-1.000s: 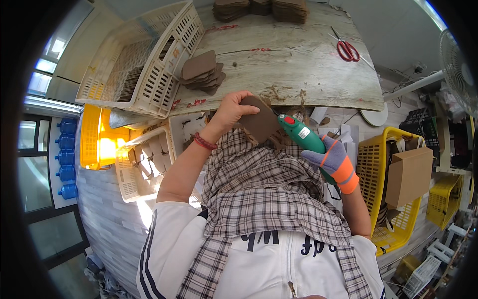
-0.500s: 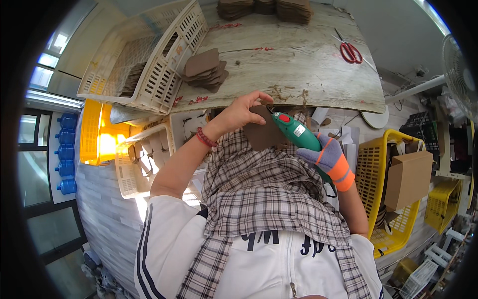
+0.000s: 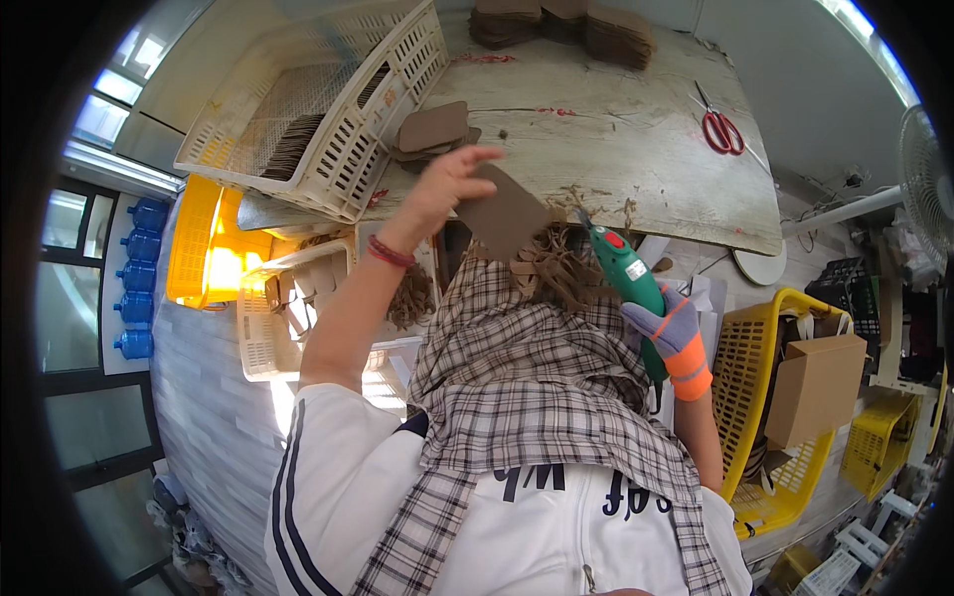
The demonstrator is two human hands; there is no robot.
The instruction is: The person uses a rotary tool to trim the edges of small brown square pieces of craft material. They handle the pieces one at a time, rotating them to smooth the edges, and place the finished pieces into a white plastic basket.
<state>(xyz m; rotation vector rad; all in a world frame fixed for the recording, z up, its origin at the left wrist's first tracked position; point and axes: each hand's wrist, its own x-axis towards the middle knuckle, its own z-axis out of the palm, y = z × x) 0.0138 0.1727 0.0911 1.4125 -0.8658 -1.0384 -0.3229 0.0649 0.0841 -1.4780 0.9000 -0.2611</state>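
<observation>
In my bare left hand point(image 3: 435, 197) is a flat brown piece point(image 3: 505, 216) with rounded corners, pinched at its left edge and raised over the table's near edge. Close behind that hand sits a small stack of similar brown pieces point(image 3: 434, 127). My gloved right hand point(image 3: 671, 323) is wrapped round green electric scissors point(image 3: 628, 266) with a red switch. Their dark tip points toward the table edge, apart from the brown piece. Brown offcut strips point(image 3: 558, 263) lie heaped on my checked apron between the hands.
On the worn table point(image 3: 596, 119) are red-handled scissors point(image 3: 721, 131), stacks of brown pieces point(image 3: 618, 38) and a white plastic basket point(image 3: 328, 149). Yellow baskets point(image 3: 730, 417) stand at both sides, the right one holding a cardboard box point(image 3: 817, 390). A fan point(image 3: 924, 169) is at far right.
My left hand has drawn the brown piece left and away from the electric scissors' tip. The electric scissors have shifted slightly right and down. The offcuts on my lap are now exposed.
</observation>
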